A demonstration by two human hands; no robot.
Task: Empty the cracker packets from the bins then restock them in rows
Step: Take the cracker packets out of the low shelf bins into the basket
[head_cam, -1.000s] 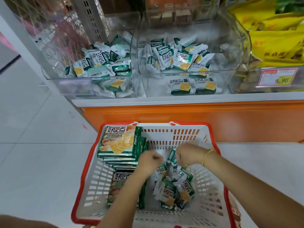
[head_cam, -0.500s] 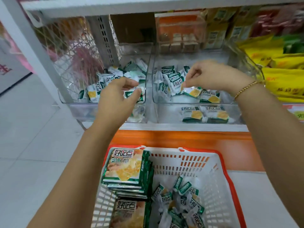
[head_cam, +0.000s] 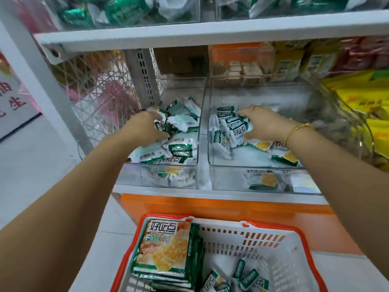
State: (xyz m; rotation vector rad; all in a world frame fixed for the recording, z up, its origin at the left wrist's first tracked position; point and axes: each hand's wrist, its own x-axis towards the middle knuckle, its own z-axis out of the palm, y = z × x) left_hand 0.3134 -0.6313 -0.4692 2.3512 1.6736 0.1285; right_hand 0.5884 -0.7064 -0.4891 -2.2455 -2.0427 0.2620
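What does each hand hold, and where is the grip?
Left hand grips cracker packets, left bin, by their left ends; right hand grips standing packets, right bin, by their right edges.

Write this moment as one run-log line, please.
stage: emptying bins | left hand: grips packets in left bin | right hand: grips packets in right bin | basket: holds loose packets and larger packs

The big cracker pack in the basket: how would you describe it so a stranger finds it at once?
Below the orange shelf base stands a red-rimmed white basket. The big cracker pack tops the stack at its left side. Unlike the small packets beside it, it is large, flat and shows a yellow cracker.
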